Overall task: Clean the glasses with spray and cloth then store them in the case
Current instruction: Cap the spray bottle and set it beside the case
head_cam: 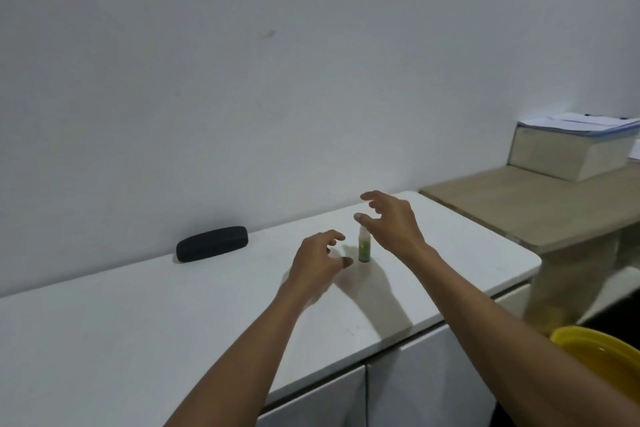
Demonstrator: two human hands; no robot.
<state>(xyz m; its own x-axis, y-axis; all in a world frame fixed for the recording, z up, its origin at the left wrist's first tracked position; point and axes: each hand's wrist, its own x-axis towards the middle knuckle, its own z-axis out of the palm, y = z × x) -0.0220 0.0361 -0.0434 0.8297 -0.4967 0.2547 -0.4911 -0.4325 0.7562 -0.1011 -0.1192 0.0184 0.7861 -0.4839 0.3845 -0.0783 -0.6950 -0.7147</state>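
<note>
Two bare forearms are reaching in from 6 o'clock over a long white cabinet top [138, 340], with a round yellow plastic basin [602, 357] showing at 4 o'clock below its edge. Farther in, the left hand [317, 258] is hovering just above the surface near the centre, its fingers loosely curled and spread, gripping nothing. Just beside it at 3 o'clock, a small upright spray bottle with a green label and a pale cap [364, 246] is standing on the cabinet top, free of both hands. Above and slightly beyond the bottle, the right hand [391, 220] is hanging with fingers and thumb parted and relaxed, also grasping nothing; its thumb tip is lying close to the cap, though whether it is touching I cannot tell. Well apart at 9 o'clock from the hands, a closed oblong black glasses case [212, 243] is lying by the plain white wall [242, 62]. Far off at 2 o'clock, a tan wooden shelf [540, 208] is carrying a pale box topped with white papers [571, 146].
</note>
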